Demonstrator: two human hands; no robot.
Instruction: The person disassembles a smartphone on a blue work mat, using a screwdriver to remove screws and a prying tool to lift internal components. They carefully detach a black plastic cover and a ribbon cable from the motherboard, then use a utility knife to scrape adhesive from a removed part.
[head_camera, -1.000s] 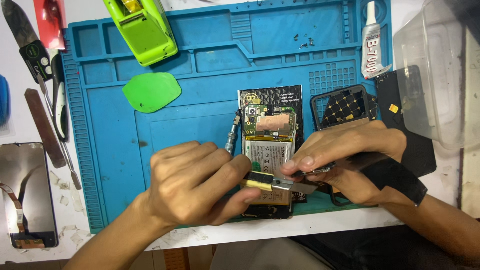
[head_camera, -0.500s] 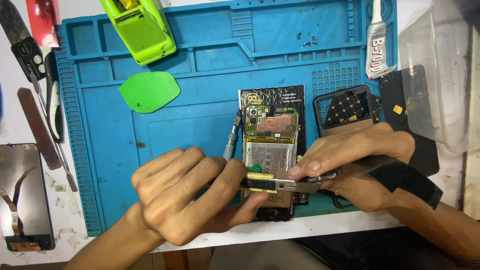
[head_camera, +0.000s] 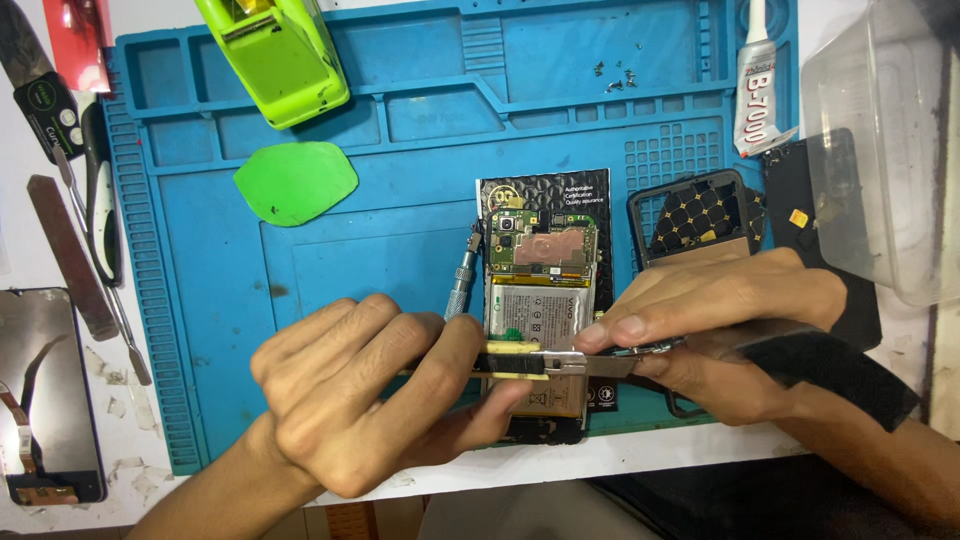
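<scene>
L hand (head_camera: 370, 400) at 7 o'clock, fingers curled, pinching yellow-black utility knife (head_camera: 530, 362) handle; R hand (head_camera: 710, 330) at 4 o'clock pinching its metal blade end. Beneath: opened phone (head_camera: 540, 300), glossy battery, green board. Beyond, 12 o'clock: ridged blue silicone mat (head_camera: 420, 180).

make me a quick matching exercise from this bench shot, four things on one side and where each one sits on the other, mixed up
Things:
1. green tape dispenser
2. glue tube
3. loose screws
4. detached phone screen

Places:
A. off the mat, on the white table at the lower left
B. in a tray compartment at the mat's top, right of centre
C. at the mat's top left, tilted
D. at the mat's top right edge, nozzle pointing away

Pairs: 1-C, 2-D, 3-B, 4-A
</scene>
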